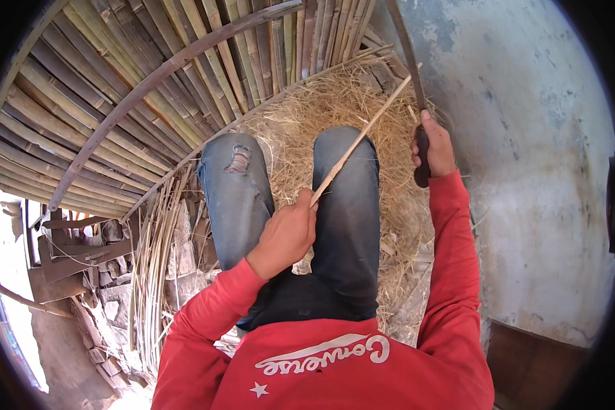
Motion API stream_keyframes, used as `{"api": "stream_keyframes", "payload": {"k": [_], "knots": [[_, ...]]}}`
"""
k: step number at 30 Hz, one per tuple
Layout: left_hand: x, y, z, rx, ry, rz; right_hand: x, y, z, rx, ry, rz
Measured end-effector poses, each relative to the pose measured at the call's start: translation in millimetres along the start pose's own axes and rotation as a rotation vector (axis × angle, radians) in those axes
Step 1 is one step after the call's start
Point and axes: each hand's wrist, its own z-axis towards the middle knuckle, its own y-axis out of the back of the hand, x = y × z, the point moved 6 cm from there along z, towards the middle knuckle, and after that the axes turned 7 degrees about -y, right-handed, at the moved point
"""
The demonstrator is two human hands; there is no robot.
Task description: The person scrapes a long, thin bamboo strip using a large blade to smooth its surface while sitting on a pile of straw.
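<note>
My left hand [288, 231] is closed round the near end of a pale split bamboo strip [352, 149], above my legs. The strip slants away up and to the right across my right thigh. Its far end lies close to the blade of a long dark machete [408, 48]. My right hand [436, 145] grips the machete's dark handle [422, 161], with the blade pointing away from me and up. In this view the blade's far tip runs out at the upper edge. Whether strip and blade touch, I cannot tell.
Straw-like shavings [301, 109] cover the floor round my knees. A bamboo slat panel [150, 75] with a curved wooden bar fills the upper left. A bundle of thin strips [150, 273] lies at my left, beside stones. A pale wall [533, 178] rises close on my right.
</note>
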Motion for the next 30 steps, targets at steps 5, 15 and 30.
{"api": "stream_keyframes", "payload": {"k": [5, 15, 30], "knots": [[-6, -3, 4, 0.012, 0.017, 0.094, 12, -7, -6, 0.110, 0.006, -0.032], [-3, 2, 7, -0.035, -0.038, 0.064, -7, 15, 25, 0.095, -0.108, -0.013], [2, 14, -10, -0.001, 0.001, -0.028, -27, -67, -80, 0.508, -0.323, -0.089]]}}
